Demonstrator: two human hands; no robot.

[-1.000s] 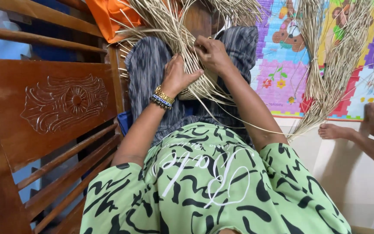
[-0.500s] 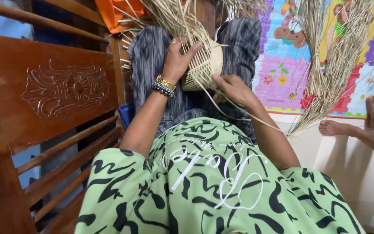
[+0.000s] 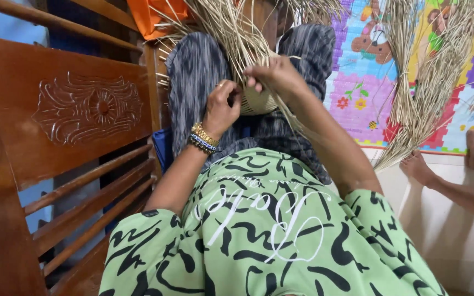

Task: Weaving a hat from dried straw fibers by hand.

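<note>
A small woven straw basket (image 3: 259, 101) rests against my knees, which are covered in dark grey patterned cloth (image 3: 198, 71). Long loose straw strands (image 3: 226, 27) rise from it. My left hand (image 3: 221, 107), with gold and dark bangles at the wrist, grips the basket's left side. My right hand (image 3: 272, 77) is at the basket's top edge, with straw strands pinched between its fingers. A green and black patterned garment (image 3: 264, 230) fills the lower part of the view.
A carved dark wooden bench back (image 3: 72, 120) stands at the left. A bundle of dry straw (image 3: 423, 82) lies on a colourful play mat (image 3: 368, 71) at the right. Another person's feet (image 3: 445, 159) rest by it on the pale floor. Orange cloth (image 3: 157, 13) hangs above.
My right hand has come up from below the basket to its top edge and taken hold of strands. My left hand stayed on the basket's left side.
</note>
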